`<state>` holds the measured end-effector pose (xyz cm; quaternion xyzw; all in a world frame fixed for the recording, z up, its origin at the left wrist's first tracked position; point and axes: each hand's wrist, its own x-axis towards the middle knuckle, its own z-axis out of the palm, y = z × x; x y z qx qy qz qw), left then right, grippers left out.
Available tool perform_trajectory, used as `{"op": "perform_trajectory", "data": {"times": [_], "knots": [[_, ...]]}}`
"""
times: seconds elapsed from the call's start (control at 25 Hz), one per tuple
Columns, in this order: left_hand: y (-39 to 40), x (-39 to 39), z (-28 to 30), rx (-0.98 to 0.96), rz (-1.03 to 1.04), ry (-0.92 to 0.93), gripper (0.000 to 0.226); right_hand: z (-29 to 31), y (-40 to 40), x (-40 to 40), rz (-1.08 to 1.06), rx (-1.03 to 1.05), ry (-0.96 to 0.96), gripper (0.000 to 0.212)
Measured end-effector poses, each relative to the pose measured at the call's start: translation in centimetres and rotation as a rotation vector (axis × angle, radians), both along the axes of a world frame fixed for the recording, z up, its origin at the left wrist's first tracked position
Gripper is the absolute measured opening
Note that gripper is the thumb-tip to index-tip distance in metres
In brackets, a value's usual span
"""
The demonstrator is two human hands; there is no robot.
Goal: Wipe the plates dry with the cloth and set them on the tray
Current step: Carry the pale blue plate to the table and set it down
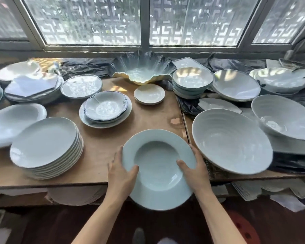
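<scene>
I hold a pale blue-white deep plate with a wide rim [158, 162] over the front edge of the wooden table [102, 143]. My left hand [121, 173] grips its left rim, thumb lying inside the rim. My right hand [195, 170] grips the right rim the same way. The plate tilts slightly toward me. No cloth and no tray can be seen.
A tall stack of white plates [46, 147] stands at the left front. A large ribbed bowl [231, 140] leans just right of the held plate. A flower-shaped bowl on a plate [105, 109] and a small cream saucer [149, 94] sit behind. More dishes line the window side.
</scene>
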<state>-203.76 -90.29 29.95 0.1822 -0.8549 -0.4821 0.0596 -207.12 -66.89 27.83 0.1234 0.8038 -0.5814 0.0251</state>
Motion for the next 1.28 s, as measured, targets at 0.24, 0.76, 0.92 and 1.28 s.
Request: {"op": "perform_trajectory", "data": {"times": [0.24, 0.76, 0.92, 1.28], "knots": [[-0.6, -11.1, -2.6, 0.012, -0.034, -0.111, 0.081, -1.9, -0.6, -10.6, -0.049, 0.076, -0.066, 0.064], [0.1, -29.6, -11.5, 0.035, 0.047, -0.243, 0.081, -9.1, -2.2, -29.0, -0.130, 0.159, -0.140, 0.069], [0.7, -32.2, -13.0, 0.012, 0.064, -0.245, 0.079, -10.5, -1.9, -31.4, -0.148, 0.126, -0.171, 0.069], [1.2, -33.5, -14.1, 0.027, 0.137, -0.232, 0.076, -11.6, -2.0, -32.7, -0.177, 0.145, -0.150, 0.069]]}}
